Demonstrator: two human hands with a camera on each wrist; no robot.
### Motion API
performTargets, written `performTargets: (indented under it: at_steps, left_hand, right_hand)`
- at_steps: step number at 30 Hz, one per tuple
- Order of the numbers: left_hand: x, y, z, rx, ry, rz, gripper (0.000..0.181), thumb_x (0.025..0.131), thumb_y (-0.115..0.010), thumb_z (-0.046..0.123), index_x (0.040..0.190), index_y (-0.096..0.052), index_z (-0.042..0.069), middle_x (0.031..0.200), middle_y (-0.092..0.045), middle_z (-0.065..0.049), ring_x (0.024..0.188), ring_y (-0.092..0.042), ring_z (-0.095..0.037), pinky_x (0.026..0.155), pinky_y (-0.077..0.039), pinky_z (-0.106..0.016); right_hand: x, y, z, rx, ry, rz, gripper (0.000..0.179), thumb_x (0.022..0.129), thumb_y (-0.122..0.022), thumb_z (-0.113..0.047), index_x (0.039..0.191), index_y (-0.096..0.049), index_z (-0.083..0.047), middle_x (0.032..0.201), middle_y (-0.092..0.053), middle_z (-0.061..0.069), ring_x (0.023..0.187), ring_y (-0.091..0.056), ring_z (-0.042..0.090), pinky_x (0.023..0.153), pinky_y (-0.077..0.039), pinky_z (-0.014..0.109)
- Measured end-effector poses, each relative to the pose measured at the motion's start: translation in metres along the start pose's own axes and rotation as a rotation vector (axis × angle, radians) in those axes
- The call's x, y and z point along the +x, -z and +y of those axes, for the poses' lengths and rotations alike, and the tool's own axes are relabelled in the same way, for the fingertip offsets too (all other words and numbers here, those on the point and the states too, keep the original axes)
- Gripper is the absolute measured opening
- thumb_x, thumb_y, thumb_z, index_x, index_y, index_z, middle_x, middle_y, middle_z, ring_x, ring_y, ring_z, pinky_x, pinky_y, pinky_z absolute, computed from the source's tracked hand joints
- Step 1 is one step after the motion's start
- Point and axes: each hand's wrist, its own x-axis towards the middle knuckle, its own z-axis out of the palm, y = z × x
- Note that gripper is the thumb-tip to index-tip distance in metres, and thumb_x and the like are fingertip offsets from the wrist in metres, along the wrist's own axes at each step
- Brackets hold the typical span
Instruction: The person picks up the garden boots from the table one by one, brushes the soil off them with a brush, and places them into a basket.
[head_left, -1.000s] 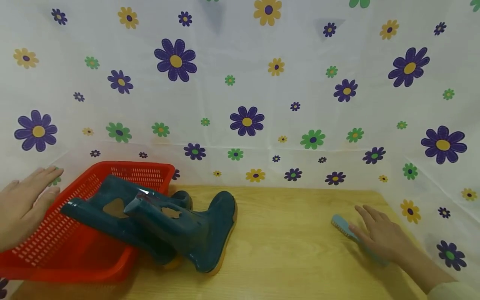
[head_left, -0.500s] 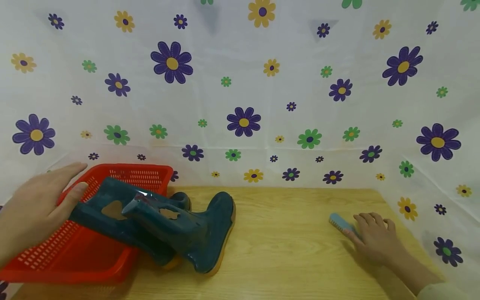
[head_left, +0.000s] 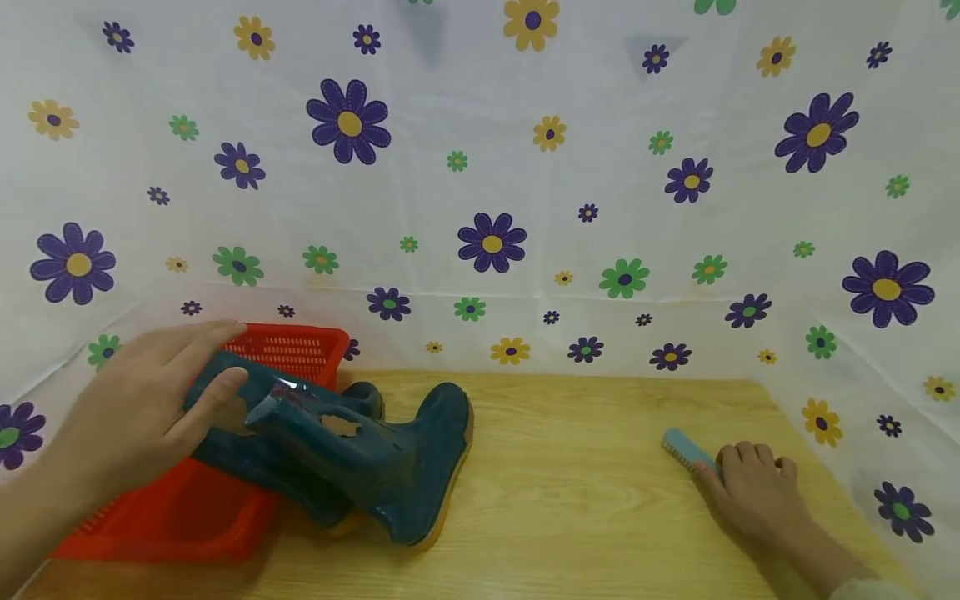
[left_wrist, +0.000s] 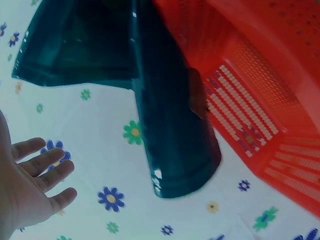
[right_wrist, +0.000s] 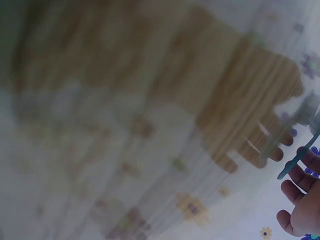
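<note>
Two dark teal rain boots with brownish patches lean over the side of a red plastic basket (head_left: pixel 187 533). The front boot (head_left: pixel 420 475) has its foot on the table; the rear boot (head_left: pixel 255 458) lies partly behind it. My left hand (head_left: pixel 146 404) is held over the boot shafts with its fingers extended, hiding their top ends in the head view. In the left wrist view, the spread fingers are apart from the teal boot shaft (left_wrist: pixel 172 125). At the right, my right hand (head_left: pixel 757 492) grips a light blue bristled brush (head_left: pixel 682 446), fingers curled over its handle.
A wooden table top (head_left: pixel 562 475) lies between the boots and the brush. White cloth with printed flowers (head_left: pixel 525 183) stands behind the table and along its sides. The basket takes up the left end.
My left hand has moved right, from the basket's outer side to above the boot shafts. My right hand has lowered and curled its fingers round the brush. Boots and basket stay put.
</note>
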Motion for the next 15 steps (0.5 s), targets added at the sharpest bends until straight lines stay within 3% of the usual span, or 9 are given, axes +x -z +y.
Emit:
performTargets:
  at_steps: [9, 15]
  left_hand:
    - [0.009, -0.003, 0.036, 0.018, -0.119, -0.015, 0.059, 0.088, -0.069, 0.038, 0.14, -0.057, 0.011, 0.137, -0.061, -0.015, 0.122, -0.055, -0.039, 0.105, -0.038, -0.066]
    - [0.013, -0.005, 0.058, 0.037, -0.194, -0.02, 0.06, 0.089, -0.068, 0.044, 0.14, -0.058, 0.012, 0.139, -0.061, -0.013, 0.127, -0.054, -0.037, 0.117, -0.028, -0.056]
  right_hand:
    - [0.0, -0.006, -0.002, -0.009, 0.001, -0.027, 0.053, 0.104, -0.041, -0.053, 0.101, -0.059, -0.003, 0.095, -0.058, 0.013, 0.097, -0.053, 0.04, 0.074, -0.034, 0.055]
    - [0.0, -0.007, -0.004, -0.035, 0.019, -0.01, 0.049, 0.105, -0.042, -0.049, 0.097, -0.058, -0.003, 0.089, -0.056, 0.009, 0.091, -0.053, 0.035, 0.074, -0.034, 0.055]
